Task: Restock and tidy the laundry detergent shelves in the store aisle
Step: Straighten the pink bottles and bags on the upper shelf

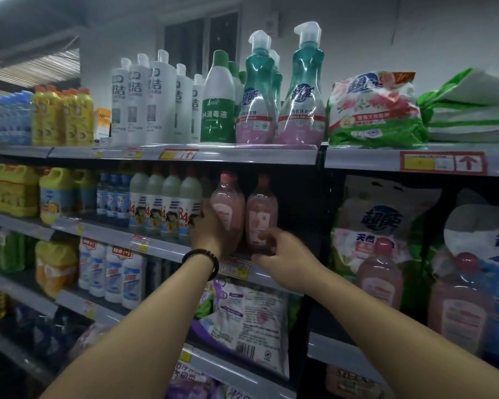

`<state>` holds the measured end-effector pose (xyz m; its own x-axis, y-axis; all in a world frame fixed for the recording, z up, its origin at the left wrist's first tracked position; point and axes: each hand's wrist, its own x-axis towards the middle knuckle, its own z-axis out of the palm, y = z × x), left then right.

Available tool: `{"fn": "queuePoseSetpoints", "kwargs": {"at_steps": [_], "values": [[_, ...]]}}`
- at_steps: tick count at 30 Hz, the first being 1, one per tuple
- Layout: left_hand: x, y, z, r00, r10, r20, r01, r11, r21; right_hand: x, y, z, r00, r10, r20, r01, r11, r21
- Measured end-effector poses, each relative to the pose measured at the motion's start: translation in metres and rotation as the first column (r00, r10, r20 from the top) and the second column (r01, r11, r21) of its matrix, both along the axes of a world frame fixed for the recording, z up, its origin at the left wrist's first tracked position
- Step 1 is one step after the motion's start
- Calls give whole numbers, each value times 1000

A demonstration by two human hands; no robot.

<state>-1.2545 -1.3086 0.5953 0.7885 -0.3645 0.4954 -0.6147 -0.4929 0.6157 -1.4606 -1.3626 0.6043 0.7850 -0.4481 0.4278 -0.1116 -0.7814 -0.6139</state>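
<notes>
On the shelf point(156, 244) stand two pink bottles, side by side; left bottle point(228, 208) sits at nine o'clock of right bottle point(261, 214); left hand point(208, 228) wraps the first; right hand point(274, 247) pinches the second's base, probably squaring both to the edge.

Two bottles stood side by side on the second shelf point(162, 246), near its front: left bottle point(227, 207), and right bottle point(261, 214) at its 3 o'clock. A row of 84 bottles point(164, 203) stood at their 9 o'clock on the same shelf. The left hand point(206, 230) gripped the left bottle from 9 o'clock, between it and the row. The right hand point(277, 249) held the right bottle's base from 6 o'clock. Pump bottles point(300, 90) stood on the top shelf point(242, 154) at 12 o'clock, with a bag point(375, 108) at their 3 o'clock. A pouch point(251, 318) lay one shelf down, at 6 o'clock.
</notes>
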Motion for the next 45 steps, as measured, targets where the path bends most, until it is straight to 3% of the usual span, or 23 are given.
{"fn": "queuePoseSetpoints", "kwargs": {"at_steps": [6,9,11,14,17,19,23,29,35,38,42,45], "values": [[-1,-5,-6,999,-7,-44,4,997,-80,-16,-21,-20,996,-90,-7,90,992,93],[-32,-2,-13,998,53,-40,-60,975,-214,-46,-32,-22,977,-177,119,169,983,75],[-71,-2,-20,995,86,41,-66,937,-343,-70,-46,-22,939,-256,228,249,967,58],[-138,-9,-32,946,-133,297,262,853,-452,-104,-66,-19,830,-441,341,421,897,136],[-202,-28,-44,801,-464,378,585,739,-334,-134,-82,-21,743,-578,337,563,812,152],[-236,-45,-55,773,-569,280,634,709,-309,-148,-87,-26,733,-625,269,620,776,113],[-263,-72,-77,813,-581,-15,553,781,-290,-160,-97,-40,765,-636,102,626,771,114],[-257,-103,-116,811,-556,-182,529,830,-177,-160,-105,-65,820,-571,-34,568,806,166],[-264,-103,-106,793,-579,-190,560,815,-149,-153,-109,-76,792,-611,-14,609,788,85],[-269,-102,-106,785,-575,-231,519,813,-263,-155,-110,-74,808,-587,58,577,807,125],[-278,-91,-97,814,-573,-97,481,758,-440,-158,-98,-64,812,-546,208,548,835,53],[-279,-80,-73,794,-598,-114,459,711,-532,-150,-85,-47,778,-573,259,585,810,37]]}}
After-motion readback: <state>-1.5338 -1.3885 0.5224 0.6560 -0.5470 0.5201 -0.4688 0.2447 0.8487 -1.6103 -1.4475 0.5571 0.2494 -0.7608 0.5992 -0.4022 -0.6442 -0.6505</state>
